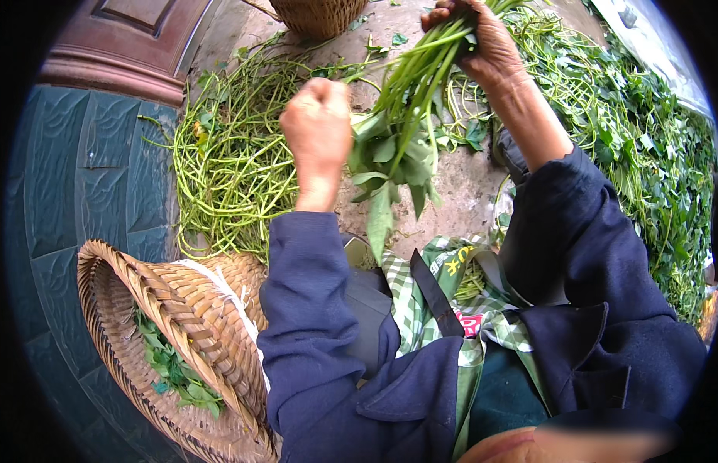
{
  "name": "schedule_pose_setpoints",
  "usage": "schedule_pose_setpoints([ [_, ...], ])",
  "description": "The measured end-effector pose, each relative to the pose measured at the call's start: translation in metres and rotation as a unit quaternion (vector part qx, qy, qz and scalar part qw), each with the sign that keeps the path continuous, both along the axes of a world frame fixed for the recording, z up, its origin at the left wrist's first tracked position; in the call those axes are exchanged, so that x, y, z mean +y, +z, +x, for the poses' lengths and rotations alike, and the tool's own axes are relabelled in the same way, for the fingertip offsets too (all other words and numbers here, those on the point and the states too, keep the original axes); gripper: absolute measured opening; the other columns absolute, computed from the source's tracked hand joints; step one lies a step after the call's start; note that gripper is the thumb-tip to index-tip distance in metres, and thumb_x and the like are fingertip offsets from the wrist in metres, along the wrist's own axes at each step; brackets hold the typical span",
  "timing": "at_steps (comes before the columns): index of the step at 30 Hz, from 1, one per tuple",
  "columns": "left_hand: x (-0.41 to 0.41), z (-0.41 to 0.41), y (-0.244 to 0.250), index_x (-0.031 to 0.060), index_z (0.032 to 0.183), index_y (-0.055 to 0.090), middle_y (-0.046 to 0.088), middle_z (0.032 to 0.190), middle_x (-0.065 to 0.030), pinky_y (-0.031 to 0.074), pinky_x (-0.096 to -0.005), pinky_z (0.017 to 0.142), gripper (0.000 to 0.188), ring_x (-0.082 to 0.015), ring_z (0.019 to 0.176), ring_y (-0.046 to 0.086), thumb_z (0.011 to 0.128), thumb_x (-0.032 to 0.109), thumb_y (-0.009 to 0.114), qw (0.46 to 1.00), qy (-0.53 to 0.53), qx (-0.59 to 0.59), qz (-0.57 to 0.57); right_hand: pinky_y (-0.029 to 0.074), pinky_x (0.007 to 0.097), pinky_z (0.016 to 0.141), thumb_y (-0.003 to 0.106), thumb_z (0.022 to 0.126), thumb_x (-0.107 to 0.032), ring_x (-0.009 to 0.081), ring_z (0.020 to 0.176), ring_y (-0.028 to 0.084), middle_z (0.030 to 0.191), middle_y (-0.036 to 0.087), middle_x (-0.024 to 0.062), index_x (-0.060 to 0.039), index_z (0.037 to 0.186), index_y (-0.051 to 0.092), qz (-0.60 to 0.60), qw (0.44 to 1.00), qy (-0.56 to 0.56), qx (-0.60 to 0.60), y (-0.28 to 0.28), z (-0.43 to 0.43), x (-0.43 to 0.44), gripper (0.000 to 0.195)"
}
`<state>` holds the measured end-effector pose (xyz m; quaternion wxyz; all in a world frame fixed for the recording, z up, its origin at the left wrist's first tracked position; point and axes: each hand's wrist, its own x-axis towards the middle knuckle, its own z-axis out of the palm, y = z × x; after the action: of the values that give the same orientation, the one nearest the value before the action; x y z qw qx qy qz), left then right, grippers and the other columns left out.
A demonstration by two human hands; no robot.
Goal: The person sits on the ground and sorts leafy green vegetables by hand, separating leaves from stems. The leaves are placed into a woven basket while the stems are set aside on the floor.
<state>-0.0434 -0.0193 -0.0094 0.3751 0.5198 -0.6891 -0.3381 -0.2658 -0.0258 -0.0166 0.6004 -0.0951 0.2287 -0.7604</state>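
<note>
My right hand [489, 49], at the top right of centre, grips a thick bunch of green leafy stems [420, 87]. The bunch's broad leaves [388, 150] hang down towards my lap. To the left of the bunch, my left hand [318, 130] is curled into a slightly blurred fist, back of the hand up. One thin green stem reaches from the bunch to the top of this fist; the fingertips are hidden. Beyond and left of the fist lies a tangled heap of bare green stems [231, 168] on the concrete floor [469, 179].
A woven bamboo basket [179, 324], tipped sideways, holds some green leaves [176, 367]. Another wicker basket [318, 14] stands at the top. Leafy vines [631, 139] are piled along the right. Blue wall tiles [107, 144] and a reddish door [127, 40] border the left. A checked apron [434, 289] covers my lap.
</note>
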Motion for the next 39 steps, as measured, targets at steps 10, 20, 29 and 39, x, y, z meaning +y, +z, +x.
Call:
schedule_pose_setpoints([
  [10, 0.018, -0.006, 0.025, 0.0074, 0.091, 0.058, 0.056, 0.074, -0.0026, 0.045, -0.0267, 0.053, 0.011, -0.0134, 0.057, 0.051, 0.086, 0.017, 0.056, 0.985, -0.077, 0.152, -0.032, 0.051, 0.0362, 0.057, 0.062, 0.084, -0.019, 0.0187, 0.056, 0.053, 0.061, 0.052, 0.0053, -0.0079, 0.076, 0.052, 0.092, 0.984, -0.136, -0.074, -0.017, -0.023, -0.013, 0.017],
  [20, 0.043, -0.060, -0.012, 0.0055, 0.109, 0.057, 0.063, 0.096, -0.0143, 0.051, -0.0389, 0.070, 0.026, -0.0321, 0.079, 0.063, 0.087, 0.016, 0.052, 0.957, -0.074, -0.218, -0.178, 0.050, 0.0348, 0.057, 0.059, 0.086, -0.022, 0.0184, 0.060, 0.053, 0.065, 0.052, 0.0056, -0.0075, 0.083, 0.050, 0.132, 0.976, -0.172, -0.031, -0.025, -0.017, -0.018, 0.017],
  [29, 0.027, -0.068, -0.024, 0.0209, 0.115, 0.054, 0.062, 0.094, -0.0082, 0.051, -0.0374, 0.065, 0.034, -0.0290, 0.074, 0.063, 0.083, 0.010, 0.056, 0.942, -0.051, -0.215, -0.252, 0.048, 0.0347, 0.054, 0.059, 0.086, -0.023, 0.0185, 0.059, 0.051, 0.065, 0.050, 0.0051, -0.0089, 0.082, 0.050, 0.124, 0.972, -0.178, -0.090, -0.028, -0.013, -0.019, 0.017],
  [39, 0.010, -0.069, -0.036, 0.0205, 0.107, 0.058, 0.056, 0.088, -0.0034, 0.050, -0.0353, 0.052, 0.031, -0.0252, 0.062, 0.062, 0.079, 0.009, 0.059, 0.908, -0.041, -0.257, -0.330, 0.051, 0.0446, 0.071, 0.056, 0.088, -0.023, 0.0192, 0.061, 0.055, 0.065, 0.051, 0.0057, -0.0068, 0.075, 0.048, 0.111, 0.975, -0.187, -0.056, -0.008, 0.002, -0.006, 0.022],
])
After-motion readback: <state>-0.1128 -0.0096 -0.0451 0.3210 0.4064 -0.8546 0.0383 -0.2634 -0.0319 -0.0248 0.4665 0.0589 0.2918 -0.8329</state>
